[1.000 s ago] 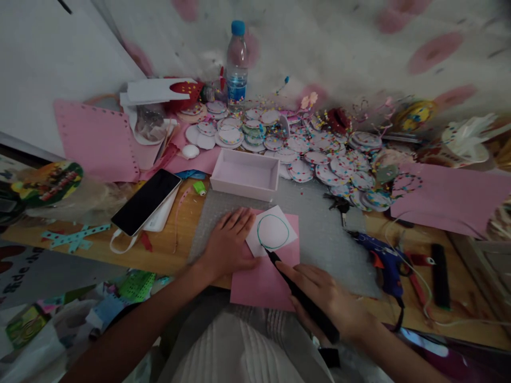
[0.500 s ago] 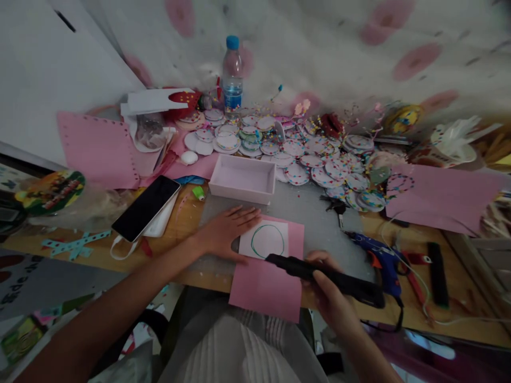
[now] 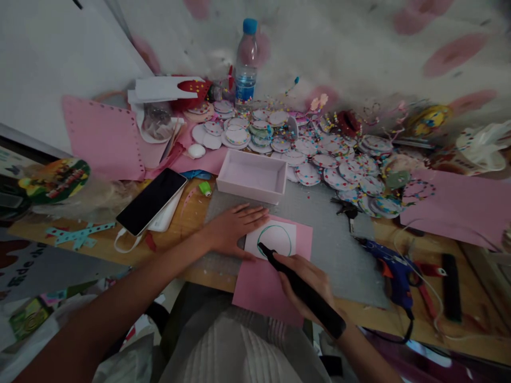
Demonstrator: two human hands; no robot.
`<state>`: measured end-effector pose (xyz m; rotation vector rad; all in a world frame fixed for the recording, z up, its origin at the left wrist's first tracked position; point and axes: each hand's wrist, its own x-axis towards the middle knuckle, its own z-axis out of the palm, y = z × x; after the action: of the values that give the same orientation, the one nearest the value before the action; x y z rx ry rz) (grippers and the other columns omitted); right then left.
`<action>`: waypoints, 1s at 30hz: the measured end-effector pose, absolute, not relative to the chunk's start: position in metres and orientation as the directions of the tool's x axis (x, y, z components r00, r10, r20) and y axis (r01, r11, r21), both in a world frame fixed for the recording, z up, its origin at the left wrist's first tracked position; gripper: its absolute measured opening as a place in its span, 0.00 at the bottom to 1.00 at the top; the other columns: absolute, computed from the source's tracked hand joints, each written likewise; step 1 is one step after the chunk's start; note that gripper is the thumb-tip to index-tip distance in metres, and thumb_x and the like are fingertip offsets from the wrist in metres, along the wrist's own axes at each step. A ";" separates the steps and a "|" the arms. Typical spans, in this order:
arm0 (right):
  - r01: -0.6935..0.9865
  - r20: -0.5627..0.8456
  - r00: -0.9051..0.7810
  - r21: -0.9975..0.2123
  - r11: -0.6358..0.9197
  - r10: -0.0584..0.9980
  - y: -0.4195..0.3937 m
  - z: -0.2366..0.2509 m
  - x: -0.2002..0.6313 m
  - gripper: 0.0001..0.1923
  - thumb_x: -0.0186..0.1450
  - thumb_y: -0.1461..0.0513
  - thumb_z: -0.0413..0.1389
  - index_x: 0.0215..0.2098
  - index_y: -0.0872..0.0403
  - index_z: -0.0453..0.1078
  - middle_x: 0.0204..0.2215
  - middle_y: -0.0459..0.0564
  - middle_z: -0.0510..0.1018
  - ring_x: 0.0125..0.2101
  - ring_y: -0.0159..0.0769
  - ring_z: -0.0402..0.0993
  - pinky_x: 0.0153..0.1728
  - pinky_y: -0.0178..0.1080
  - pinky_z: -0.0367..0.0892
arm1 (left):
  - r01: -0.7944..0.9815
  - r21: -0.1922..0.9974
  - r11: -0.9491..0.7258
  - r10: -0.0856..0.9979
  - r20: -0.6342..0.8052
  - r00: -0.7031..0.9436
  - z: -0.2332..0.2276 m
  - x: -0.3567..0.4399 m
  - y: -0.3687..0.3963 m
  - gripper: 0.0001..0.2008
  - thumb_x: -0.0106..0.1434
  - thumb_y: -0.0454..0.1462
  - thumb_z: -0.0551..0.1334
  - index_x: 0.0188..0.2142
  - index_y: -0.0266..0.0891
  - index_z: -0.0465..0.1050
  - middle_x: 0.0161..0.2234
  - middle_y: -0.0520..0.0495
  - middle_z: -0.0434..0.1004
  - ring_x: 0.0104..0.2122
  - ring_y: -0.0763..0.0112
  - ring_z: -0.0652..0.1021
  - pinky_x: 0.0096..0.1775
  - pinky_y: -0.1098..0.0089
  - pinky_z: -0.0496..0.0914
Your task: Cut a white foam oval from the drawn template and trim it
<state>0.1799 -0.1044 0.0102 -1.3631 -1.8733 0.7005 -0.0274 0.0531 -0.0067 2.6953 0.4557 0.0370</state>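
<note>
My left hand [image 3: 229, 231] lies flat with fingers stretched out, its fingertips and thumb at the left edge of a white paper square [image 3: 275, 240]. A green circle is outlined on that square. Beneath it lies a pink sheet [image 3: 259, 287], whose near end hangs over the table edge. My right hand [image 3: 305, 279] is closed around a long, thick black tool [image 3: 307, 295] with a narrow tip. The tip points at the left part of the circle; whether it touches the paper I cannot tell. The tool's exact kind is unclear.
Behind my hands stands an open white box [image 3: 252, 175], backed by a heap of decorated round discs [image 3: 307, 159] and a water bottle [image 3: 246, 64]. A phone [image 3: 151, 201] is at left. Keys [image 3: 347, 208] and a blue glue gun [image 3: 393, 271] with a cable lie to the right.
My right hand has moved left and up over the pink sheet. The black tool has turned steeper, its tip now at the circle's left part. My left hand keeps its place on the paper.
</note>
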 end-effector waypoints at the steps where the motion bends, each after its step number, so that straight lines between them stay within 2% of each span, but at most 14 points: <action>1: 0.567 0.224 -0.200 -0.767 0.299 0.954 -0.104 0.012 0.179 0.20 0.65 0.68 0.52 0.54 0.51 0.64 0.32 0.48 0.75 0.28 0.33 0.75 0.29 0.34 0.71 | 0.302 0.397 -0.867 0.319 -0.024 0.948 -0.007 -0.028 0.053 0.48 0.57 0.61 0.56 0.68 0.40 0.42 0.68 0.42 0.44 0.67 0.60 0.49 0.64 0.59 0.41; 8: 0.568 0.274 -0.227 -0.743 0.356 0.934 -0.101 0.013 0.172 0.18 0.63 0.70 0.51 0.51 0.54 0.65 0.26 0.46 0.70 0.24 0.32 0.71 0.24 0.34 0.67 | 0.286 0.356 -0.890 0.295 -0.031 0.955 -0.011 -0.027 0.055 0.46 0.60 0.60 0.53 0.67 0.35 0.42 0.68 0.39 0.43 0.67 0.59 0.49 0.64 0.59 0.40; 14: 0.574 0.279 -0.343 -0.693 0.435 0.897 -0.096 0.017 0.180 0.20 0.62 0.71 0.49 0.52 0.55 0.63 0.27 0.48 0.72 0.25 0.33 0.72 0.25 0.33 0.68 | 0.288 0.342 -0.895 0.292 -0.040 0.956 -0.011 -0.027 0.055 0.47 0.59 0.61 0.52 0.67 0.35 0.43 0.68 0.39 0.43 0.67 0.60 0.48 0.64 0.60 0.39; 20: 0.581 0.288 -0.390 -0.659 0.476 0.875 -0.094 0.019 0.186 0.19 0.63 0.71 0.48 0.51 0.54 0.63 0.27 0.47 0.73 0.24 0.32 0.72 0.24 0.32 0.68 | 0.290 0.342 -0.894 0.292 -0.045 0.955 -0.010 -0.027 0.055 0.47 0.58 0.61 0.53 0.67 0.37 0.43 0.68 0.40 0.43 0.67 0.59 0.48 0.64 0.59 0.39; 26: 0.635 0.302 -0.481 -0.528 0.565 0.823 -0.103 0.010 0.195 0.21 0.61 0.72 0.48 0.52 0.57 0.62 0.31 0.52 0.77 0.30 0.36 0.74 0.28 0.36 0.69 | 0.291 0.325 -0.900 0.290 -0.055 0.956 -0.010 -0.026 0.056 0.48 0.57 0.63 0.54 0.67 0.35 0.45 0.68 0.39 0.42 0.67 0.59 0.48 0.64 0.59 0.39; 30: 0.572 0.244 -0.587 -0.550 0.609 0.772 -0.088 0.017 0.207 0.19 0.63 0.71 0.47 0.52 0.56 0.63 0.31 0.51 0.76 0.30 0.35 0.73 0.29 0.35 0.68 | 0.286 0.319 -0.904 0.279 -0.069 0.958 -0.010 -0.027 0.057 0.48 0.58 0.63 0.53 0.67 0.37 0.43 0.68 0.40 0.42 0.67 0.60 0.47 0.64 0.59 0.38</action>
<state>0.2067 -0.0878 0.0166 -1.0641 -2.3732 0.5809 -0.0267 0.0567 -0.0096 2.7794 0.4129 -0.0302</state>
